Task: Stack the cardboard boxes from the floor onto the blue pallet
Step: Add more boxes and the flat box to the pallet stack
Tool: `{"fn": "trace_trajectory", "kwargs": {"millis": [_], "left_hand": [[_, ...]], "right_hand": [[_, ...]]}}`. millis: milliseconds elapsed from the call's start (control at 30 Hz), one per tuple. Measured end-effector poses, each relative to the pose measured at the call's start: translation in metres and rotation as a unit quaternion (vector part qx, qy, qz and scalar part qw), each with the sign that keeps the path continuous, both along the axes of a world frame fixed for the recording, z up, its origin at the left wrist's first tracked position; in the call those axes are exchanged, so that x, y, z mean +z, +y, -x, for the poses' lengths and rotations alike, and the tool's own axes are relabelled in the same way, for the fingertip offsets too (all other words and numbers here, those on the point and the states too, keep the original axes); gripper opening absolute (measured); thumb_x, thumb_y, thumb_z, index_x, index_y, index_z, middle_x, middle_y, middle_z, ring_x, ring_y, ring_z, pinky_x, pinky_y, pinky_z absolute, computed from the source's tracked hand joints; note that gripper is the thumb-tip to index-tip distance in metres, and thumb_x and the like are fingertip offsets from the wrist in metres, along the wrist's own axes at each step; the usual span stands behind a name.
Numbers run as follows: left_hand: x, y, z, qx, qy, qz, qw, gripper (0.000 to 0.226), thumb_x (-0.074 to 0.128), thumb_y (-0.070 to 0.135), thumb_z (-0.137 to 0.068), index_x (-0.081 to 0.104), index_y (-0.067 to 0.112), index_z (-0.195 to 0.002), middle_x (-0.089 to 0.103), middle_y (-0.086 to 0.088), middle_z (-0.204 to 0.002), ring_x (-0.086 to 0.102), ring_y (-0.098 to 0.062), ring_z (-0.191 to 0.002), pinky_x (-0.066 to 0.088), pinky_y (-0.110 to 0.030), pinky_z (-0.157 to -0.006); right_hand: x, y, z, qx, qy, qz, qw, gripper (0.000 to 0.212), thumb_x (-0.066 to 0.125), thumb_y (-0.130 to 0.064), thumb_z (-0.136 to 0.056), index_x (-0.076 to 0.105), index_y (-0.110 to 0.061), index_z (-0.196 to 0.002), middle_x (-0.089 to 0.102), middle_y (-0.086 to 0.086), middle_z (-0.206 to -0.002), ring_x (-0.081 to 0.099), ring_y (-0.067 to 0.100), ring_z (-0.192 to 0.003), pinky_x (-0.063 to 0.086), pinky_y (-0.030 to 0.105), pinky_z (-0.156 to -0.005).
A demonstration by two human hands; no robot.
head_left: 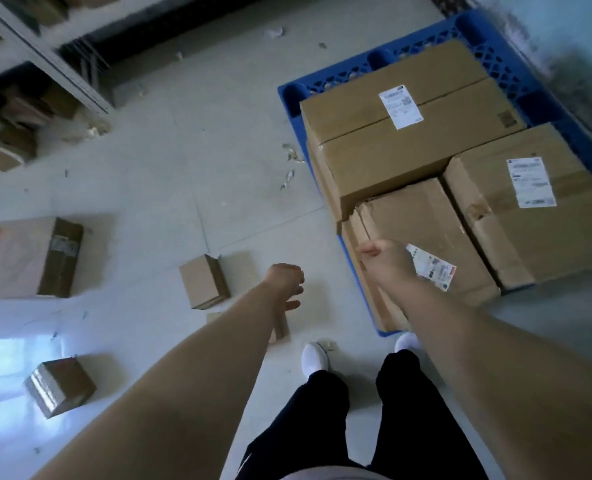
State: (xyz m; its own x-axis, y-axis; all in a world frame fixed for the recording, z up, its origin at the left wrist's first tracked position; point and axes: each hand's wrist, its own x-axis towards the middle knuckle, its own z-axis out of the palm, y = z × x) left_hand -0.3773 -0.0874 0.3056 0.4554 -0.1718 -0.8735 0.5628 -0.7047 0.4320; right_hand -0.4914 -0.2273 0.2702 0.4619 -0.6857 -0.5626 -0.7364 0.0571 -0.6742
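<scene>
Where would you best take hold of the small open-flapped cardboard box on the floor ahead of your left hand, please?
Grip the small open-flapped brown cardboard box by its two long side walls, coming from above with both hands. Its raised flap means the top probably gives no firm hold, and the floor around it looks clear. The left hand is nearest.

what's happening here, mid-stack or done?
Mid-stack. A person stands beside the blue pallet, which already carries three cardboard boxes: a long box, a right box and a near box. The right hand is over the near box's edge; the left hand hangs empty over the floor. Still on the floor: a small box, a taped box, a bigger box at far left, and another partly hidden under the left arm.
</scene>
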Motion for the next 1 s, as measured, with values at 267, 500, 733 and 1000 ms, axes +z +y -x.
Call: {"fn": "trace_trajectory", "kwargs": {"millis": [267, 500, 733, 1000], "left_hand": [[0.048, 0.126, -0.020, 0.126, -0.055, 0.025, 0.990, 0.024, 0.044, 0.003, -0.098, 0.053, 0.016, -0.080, 0.055, -0.003, -0.085, 0.055, -0.017, -0.077, 0.046, -0.036, -0.076], [0.089, 0.210, 0.003, 0.230, -0.099, 0.027, 0.968, 0.009, 0.051, 0.008, -0.095, 0.058, 0.011, -0.091, 0.058, -0.010, -0.101, 0.056, -0.024, -0.093, 0.049, -0.033, -0.067], [0.109, 0.328, -0.003, 0.323, -0.123, 0.028, 0.938, 0.015, 0.051, 0.016, -0.096, 0.057, 0.009, -0.108, 0.057, -0.008, -0.109, 0.057, -0.023, -0.098, 0.049, -0.037, -0.082], [0.114, 0.523, -0.077, 0.370, -0.153, 0.033, 0.916, 0.013, 0.050, 0.017, -0.096, 0.056, 0.016, -0.085, 0.056, -0.007, -0.106, 0.057, -0.023, -0.095, 0.049, -0.040, -0.092]], "right_hand": [[0.028, 0.093, -0.031, 0.096, 0.001, -0.014, 0.995, 0.023, 0.057, -0.012, -0.083, 0.061, -0.029, -0.068, 0.073, 0.001, -0.100, 0.068, 0.022, -0.096, 0.055, 0.034, -0.089], [0.054, 0.136, -0.045, 0.161, 0.006, 0.017, 0.987, 0.024, 0.057, -0.017, -0.084, 0.061, -0.025, -0.062, 0.074, 0.003, -0.094, 0.070, 0.025, -0.092, 0.055, 0.034, -0.087], [0.093, 0.255, -0.095, 0.272, -0.011, 0.023, 0.962, 0.015, 0.058, -0.022, -0.085, 0.070, -0.021, -0.075, 0.074, 0.001, -0.094, 0.068, 0.024, -0.092, 0.053, 0.027, -0.081], [0.093, 0.442, -0.193, 0.274, -0.023, 0.019, 0.961, 0.017, 0.058, -0.019, -0.086, 0.074, -0.016, -0.085, 0.074, 0.004, -0.093, 0.068, 0.025, -0.092, 0.053, 0.028, -0.080]]}}
